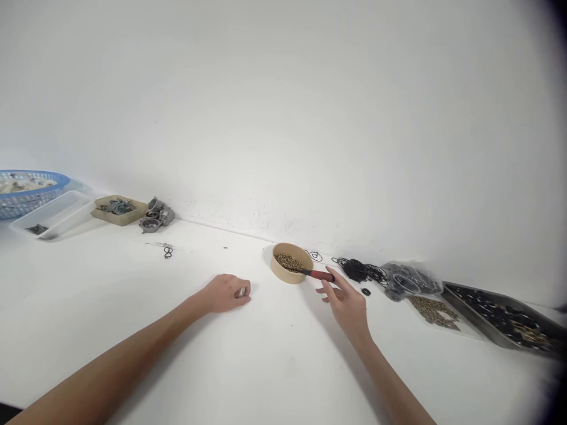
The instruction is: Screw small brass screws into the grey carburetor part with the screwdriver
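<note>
A round tan bowl holding many small brass-coloured pieces stands on the white table near the wall. Between the thumb and fingers of my right hand is the red and black handle of a tool; its dark shaft reaches over the rim into the bowl, and its tip is hidden among the pieces. To the left of the bowl, my left hand rests on the table with curled fingers, and whether something small is between them I cannot make out.
At the left are a blue basket, a clear tray, a tan tray and grey metal parts. Rightward lie black rings, a plastic bag, a brass-filled tray and a metal tray.
</note>
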The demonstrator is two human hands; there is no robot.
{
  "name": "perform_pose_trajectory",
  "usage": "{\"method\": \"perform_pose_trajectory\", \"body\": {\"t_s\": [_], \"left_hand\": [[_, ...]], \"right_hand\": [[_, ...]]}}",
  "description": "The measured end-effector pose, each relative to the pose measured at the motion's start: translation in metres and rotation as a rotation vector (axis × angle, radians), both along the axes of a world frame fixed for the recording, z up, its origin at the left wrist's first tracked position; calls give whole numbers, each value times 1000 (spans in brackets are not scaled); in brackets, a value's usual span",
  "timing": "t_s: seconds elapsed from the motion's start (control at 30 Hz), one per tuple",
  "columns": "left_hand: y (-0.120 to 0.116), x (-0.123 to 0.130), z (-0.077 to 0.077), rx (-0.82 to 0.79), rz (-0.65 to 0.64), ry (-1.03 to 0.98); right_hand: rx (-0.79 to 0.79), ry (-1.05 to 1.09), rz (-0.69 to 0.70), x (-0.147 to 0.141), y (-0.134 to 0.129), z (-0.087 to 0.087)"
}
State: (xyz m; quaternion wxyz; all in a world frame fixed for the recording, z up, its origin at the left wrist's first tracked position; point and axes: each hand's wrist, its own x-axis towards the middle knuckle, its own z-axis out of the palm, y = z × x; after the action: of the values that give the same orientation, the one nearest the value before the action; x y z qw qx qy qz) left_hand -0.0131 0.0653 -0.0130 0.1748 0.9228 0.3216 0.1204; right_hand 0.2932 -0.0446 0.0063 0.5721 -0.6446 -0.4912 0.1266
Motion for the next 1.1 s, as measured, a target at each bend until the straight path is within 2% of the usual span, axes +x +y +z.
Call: {"method": "perform_pose_trajectory", "body": {"t_s": [0.33, 0.6, 0.93, 1.1], "left_hand": [[-1, 1, 3, -5, 2, 13], [-2, 1, 4, -15, 7, 14], [-2, 2, 4, -6, -1, 13], [-1, 1, 3, -3, -7, 9]], "right_hand": [[-130, -116, 51, -2, 2, -3], [9, -88, -21, 0, 0, 2], [-30, -144, 44, -5, -1, -1], [-29, -185, 32, -9, -1, -1]]}}
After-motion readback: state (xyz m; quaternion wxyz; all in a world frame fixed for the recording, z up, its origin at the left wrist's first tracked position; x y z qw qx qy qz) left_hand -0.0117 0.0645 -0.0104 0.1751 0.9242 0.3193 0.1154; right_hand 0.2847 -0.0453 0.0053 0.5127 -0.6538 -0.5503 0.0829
